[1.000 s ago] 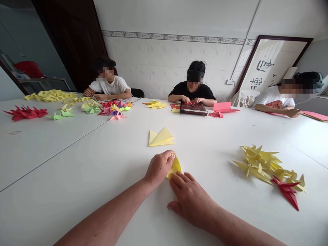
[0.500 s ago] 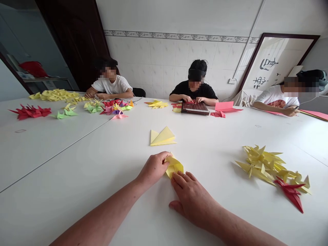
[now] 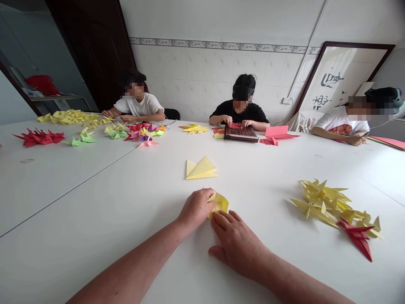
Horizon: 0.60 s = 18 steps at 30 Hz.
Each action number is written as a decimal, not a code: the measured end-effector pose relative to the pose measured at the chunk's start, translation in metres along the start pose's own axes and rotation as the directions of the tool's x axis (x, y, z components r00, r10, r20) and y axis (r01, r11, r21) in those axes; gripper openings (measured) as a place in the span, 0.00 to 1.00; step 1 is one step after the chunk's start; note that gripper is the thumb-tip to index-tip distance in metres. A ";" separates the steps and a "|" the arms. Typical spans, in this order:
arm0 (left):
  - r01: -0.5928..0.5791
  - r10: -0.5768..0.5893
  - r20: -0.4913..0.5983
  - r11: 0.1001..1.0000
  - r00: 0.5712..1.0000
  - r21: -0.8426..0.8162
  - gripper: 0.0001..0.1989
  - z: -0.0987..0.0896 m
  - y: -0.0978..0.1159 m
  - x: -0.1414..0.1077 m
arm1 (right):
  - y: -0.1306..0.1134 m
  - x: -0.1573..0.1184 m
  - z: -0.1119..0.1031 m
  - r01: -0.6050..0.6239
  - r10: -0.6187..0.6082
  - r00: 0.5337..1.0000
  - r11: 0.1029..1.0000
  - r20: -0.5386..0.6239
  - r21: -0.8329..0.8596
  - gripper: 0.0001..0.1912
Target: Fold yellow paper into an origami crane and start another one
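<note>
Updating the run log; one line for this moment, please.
left hand: holding yellow paper | right hand: touching it | beyond: folded yellow sheet

A communal craft or meeting room is shown: a broad white table (image 3: 148,219) is shared by people (image 3: 234,110) seated at ten, one and nearly three. Paper birds (image 3: 325,198) are heaped past three and by nine; yellow paper (image 3: 223,202) is handled at five. Wall tiles (image 3: 193,69) are fitted at twelve, framed calligraphy (image 3: 343,82) is propped at two, and possibly shelving (image 3: 63,99) is glimpsed dimly at ten.
</note>
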<state>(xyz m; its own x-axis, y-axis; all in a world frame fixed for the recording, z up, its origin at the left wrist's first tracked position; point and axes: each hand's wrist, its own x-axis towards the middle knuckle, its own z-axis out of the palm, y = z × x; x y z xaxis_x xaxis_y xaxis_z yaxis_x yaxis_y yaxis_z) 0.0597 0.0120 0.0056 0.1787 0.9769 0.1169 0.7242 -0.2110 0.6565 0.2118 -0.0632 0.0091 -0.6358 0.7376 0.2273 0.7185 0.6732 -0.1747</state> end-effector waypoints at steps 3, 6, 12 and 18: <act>-0.007 0.007 -0.032 1.000 0.999 0.012 0.07 0.004 0.000 0.001 | 0.000 0.000 0.001 0.008 -0.008 1.000 1.000 -0.008 0.013 0.19; -0.026 0.026 -0.032 1.000 0.999 -0.015 0.04 0.005 0.003 0.000 | 0.001 -0.001 0.001 0.018 -0.016 0.999 0.999 -0.033 0.051 0.20; -0.072 0.073 0.002 0.994 0.997 -0.084 0.05 0.002 0.006 -0.004 | 0.024 -0.001 0.001 -0.042 0.119 0.921 0.977 -0.370 0.209 0.09; -0.061 0.060 -0.005 0.994 0.998 -0.090 0.08 0.003 0.002 -0.005 | 0.046 0.017 0.005 -0.506 0.628 0.768 0.714 -0.124 0.483 0.09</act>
<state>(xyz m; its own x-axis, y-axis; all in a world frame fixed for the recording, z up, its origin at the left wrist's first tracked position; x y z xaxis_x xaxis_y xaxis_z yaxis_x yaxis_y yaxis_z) 0.0621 0.0071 0.0043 0.2190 0.9625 0.1599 0.6492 -0.2660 0.7126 0.2325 -0.0194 0.0002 -0.0023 0.9830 0.1834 0.6993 0.1326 -0.7025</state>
